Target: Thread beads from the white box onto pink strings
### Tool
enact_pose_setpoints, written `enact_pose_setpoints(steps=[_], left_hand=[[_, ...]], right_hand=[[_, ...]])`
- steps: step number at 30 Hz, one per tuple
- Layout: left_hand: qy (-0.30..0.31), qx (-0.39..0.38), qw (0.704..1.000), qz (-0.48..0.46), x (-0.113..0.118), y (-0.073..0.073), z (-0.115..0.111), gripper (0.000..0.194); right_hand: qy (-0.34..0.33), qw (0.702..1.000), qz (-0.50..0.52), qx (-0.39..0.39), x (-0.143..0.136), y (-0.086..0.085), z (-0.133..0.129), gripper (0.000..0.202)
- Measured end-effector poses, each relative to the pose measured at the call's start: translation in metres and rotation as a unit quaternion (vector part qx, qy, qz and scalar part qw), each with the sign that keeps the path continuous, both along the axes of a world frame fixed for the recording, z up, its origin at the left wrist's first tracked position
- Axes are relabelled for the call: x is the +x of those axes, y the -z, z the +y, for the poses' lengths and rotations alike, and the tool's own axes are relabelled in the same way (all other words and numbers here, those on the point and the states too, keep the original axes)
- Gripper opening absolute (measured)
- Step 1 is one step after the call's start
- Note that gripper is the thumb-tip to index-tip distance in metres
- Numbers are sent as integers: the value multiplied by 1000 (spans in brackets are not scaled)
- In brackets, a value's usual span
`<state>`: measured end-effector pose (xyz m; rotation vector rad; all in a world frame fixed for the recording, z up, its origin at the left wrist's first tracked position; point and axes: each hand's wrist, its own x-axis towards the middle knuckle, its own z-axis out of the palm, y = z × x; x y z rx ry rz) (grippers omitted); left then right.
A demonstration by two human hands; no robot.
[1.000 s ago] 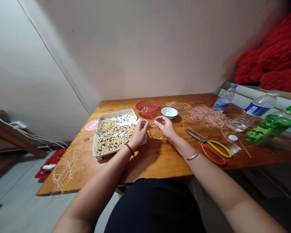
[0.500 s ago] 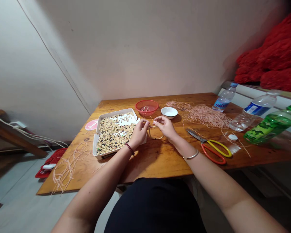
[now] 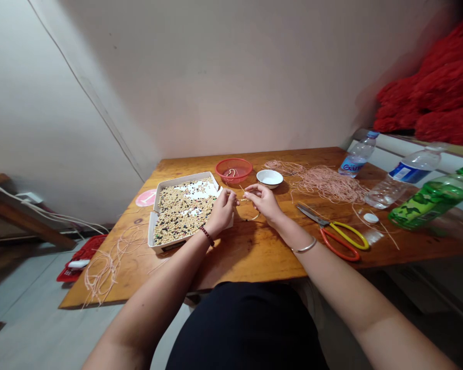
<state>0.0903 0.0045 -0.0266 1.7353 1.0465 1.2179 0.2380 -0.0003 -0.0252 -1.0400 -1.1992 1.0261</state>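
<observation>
My right hand (image 3: 265, 202) pinches a string of small beads (image 3: 250, 220) near its fingertips. The string is mostly pale with a few dark beads, and it hangs in a curve below and left of the fingers. A short thread tip (image 3: 242, 189) pokes up beside the right thumb. Close by on the left, my left hand (image 3: 223, 208) has thumb and fingers pressed together; what lies between them is too small to make out. That hand is at the right edge of a white box tray (image 3: 151, 231) holding many pale, black and coloured beads (image 3: 181, 210).
Behind the hands stand a red plastic basket (image 3: 234, 180) and a white bowl (image 3: 269, 178). Pink cord (image 3: 327, 184) is heaped at right, with scissors (image 3: 326, 223) and several bottles, including a green one (image 3: 428, 203). Loose cord (image 3: 104, 270) trails over the left table edge.
The left fingers have come away from the beaded string, whose left end now hangs lower beside them. My right hand keeps its place and its pinch.
</observation>
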Motion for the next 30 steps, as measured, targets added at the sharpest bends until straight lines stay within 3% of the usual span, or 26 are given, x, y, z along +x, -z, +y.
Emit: enact_pose_setpoints(steps=[17,30], left_hand=[[-10,24,999,26,1,-6,0,20],[-4,65,992,112,-2,-9,-2,32]], right_hand=[[-27,999,14,32,3,6,6,35],[13,999,14,41,3,6,7,33]])
